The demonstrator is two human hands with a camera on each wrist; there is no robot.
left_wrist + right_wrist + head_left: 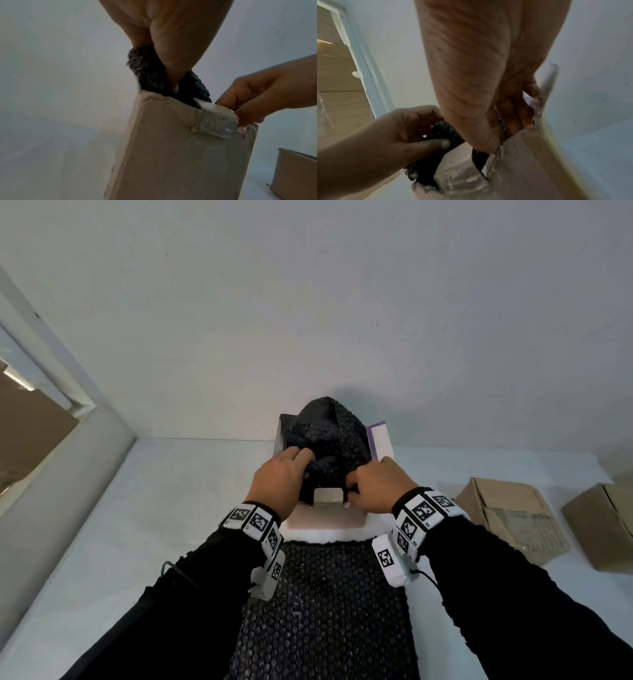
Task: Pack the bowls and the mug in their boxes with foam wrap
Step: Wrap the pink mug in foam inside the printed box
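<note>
An open box (327,520) stands on the white table (137,525), with its purple flap (376,440) raised at the right. Black foam wrap (329,433) bulges out of its top; whatever it covers is hidden. My left hand (284,474) pinches the wrap (145,70) at the box's left rim, thumb pushed down into it. My right hand (373,484) grips the box's near right corner, with its fingers (513,119) inside the wall and the thumb outside by a taped flap (217,124). No bowl or mug shows.
A loose sheet of black foam wrap (325,611) lies between my forearms, in front of the box. Two brown cardboard boxes (510,518) (603,525) sit at the right. The wall stands right behind the box, and a window frame (68,405) is at the left.
</note>
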